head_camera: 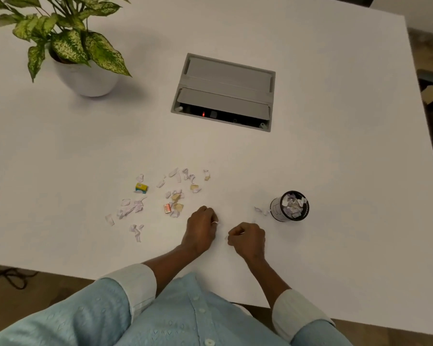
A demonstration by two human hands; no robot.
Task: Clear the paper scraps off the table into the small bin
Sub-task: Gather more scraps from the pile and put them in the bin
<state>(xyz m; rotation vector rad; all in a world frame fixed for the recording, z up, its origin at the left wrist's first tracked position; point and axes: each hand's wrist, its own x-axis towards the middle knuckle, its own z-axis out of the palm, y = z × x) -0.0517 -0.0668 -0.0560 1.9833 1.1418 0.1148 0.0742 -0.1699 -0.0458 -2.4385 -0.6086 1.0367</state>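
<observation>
Left hand [201, 227] and right hand [248, 239] each pinch one of the paper scraps [171, 196] scattered to their left; small bin [289, 206] stands to their right.

Left hand [201, 227] and right hand [248, 239] sit close together, knuckles up, fingers curled under.

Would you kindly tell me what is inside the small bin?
Crumpled white and pale purple paper scraps fill the small bin nearly to its rim; anything beneath them is covered.
</observation>
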